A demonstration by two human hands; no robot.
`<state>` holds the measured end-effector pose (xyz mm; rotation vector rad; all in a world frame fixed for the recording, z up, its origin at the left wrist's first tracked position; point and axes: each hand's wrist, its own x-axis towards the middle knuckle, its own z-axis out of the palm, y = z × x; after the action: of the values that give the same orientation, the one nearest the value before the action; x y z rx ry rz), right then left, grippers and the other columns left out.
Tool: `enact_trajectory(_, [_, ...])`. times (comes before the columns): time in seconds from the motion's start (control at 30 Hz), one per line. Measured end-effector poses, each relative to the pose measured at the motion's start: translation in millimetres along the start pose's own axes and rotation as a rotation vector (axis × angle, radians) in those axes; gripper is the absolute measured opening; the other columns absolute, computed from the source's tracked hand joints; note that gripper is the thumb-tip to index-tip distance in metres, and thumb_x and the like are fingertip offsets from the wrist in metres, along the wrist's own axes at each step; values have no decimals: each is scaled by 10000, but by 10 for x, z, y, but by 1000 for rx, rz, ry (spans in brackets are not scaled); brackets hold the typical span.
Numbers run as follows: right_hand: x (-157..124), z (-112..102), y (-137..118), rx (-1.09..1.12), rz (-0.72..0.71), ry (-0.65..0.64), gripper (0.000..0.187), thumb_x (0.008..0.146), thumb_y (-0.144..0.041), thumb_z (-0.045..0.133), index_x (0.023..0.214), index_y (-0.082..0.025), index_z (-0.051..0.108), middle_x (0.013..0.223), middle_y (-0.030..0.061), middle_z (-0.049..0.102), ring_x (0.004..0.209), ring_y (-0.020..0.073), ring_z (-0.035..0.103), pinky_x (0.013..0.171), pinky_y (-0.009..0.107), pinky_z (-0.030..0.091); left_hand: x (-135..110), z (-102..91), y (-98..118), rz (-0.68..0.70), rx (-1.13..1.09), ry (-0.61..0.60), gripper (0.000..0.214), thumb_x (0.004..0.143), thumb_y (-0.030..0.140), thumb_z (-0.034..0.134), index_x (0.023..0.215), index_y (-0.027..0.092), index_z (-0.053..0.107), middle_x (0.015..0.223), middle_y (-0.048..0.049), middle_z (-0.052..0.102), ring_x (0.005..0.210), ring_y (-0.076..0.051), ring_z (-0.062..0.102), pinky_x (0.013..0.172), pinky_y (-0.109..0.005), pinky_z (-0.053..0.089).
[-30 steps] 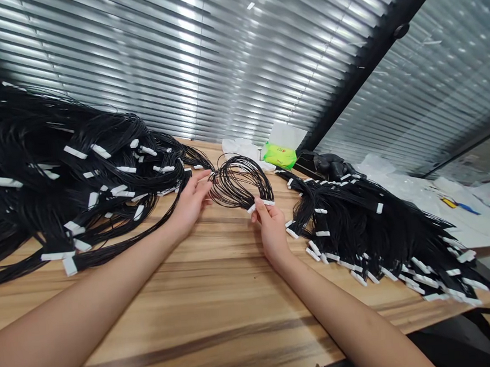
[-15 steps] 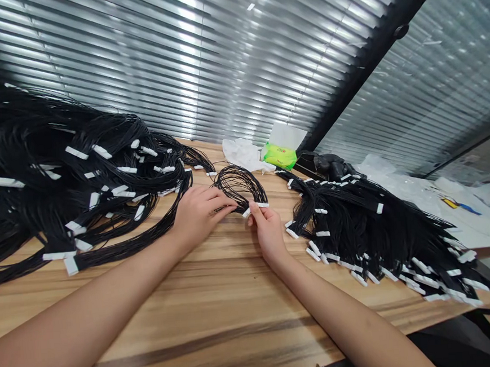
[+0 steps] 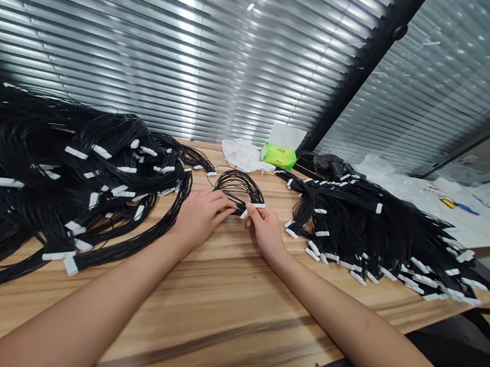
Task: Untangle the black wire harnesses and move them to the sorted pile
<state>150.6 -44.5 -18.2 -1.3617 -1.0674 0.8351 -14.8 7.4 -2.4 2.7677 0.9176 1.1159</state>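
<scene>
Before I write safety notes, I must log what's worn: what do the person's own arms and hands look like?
The left hand and right hand are ungloved, with no ring, watch or bracelet showing. The left forearm and right forearm are bare; no sleeve shows.

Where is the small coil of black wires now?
In the head view, the coil of black wires is near the centre, held between the left hand and the right hand, with crumpled white paper behind.
</scene>
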Motion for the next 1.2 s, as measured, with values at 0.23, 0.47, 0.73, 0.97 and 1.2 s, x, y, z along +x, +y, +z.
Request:
enact_trajectory(0.23, [7,-17,-86,-32,-42,8,421,733,-559,597,549,-186,535,465,-37,472,465,105,388,490,254,314,-26,28,24,-66,-80,-30,270,947,332,441,996,227,685,972,-20,696,867,-159,637,747,-282,439])
enact_trajectory(0.47, [-8,-16,-89,-47,-63,-19,402,735,-561,600,615,-179,575,478,-42,471,475,114,397,489,258,315,-19,37,29,-220,-235,-58,219,899,363,521,894,230,695,842,-3,666,736,-140,603,644,-247,429])
enact_trajectory(0.73, [-10,-20,-85,-68,-52,-34,430,723,-583,600,581,-179,565,470,-34,486,478,120,417,498,261,326,-31,44,38,-111,-171,82,161,863,318,573,859,235,711,905,-22,654,796,-142,603,690,-252,439])
enact_trajectory(0.97, [-13,-14,-99,-27,-61,-32,430,728,-580,605,557,-189,548,473,-29,494,477,117,417,504,260,335,-16,-27,85,27,-14,125,162,861,317,557,796,219,668,915,-35,695,919,-191,603,825,-340,390])
enact_trajectory(1.2, [33,-19,-32,161,9,34,446,729,-542,629,484,-195,491,477,-26,469,500,110,409,553,267,358,-6,-72,85,54,2,90,282,864,407,564,673,206,616,740,0,671,728,-156,554,753,-346,327])
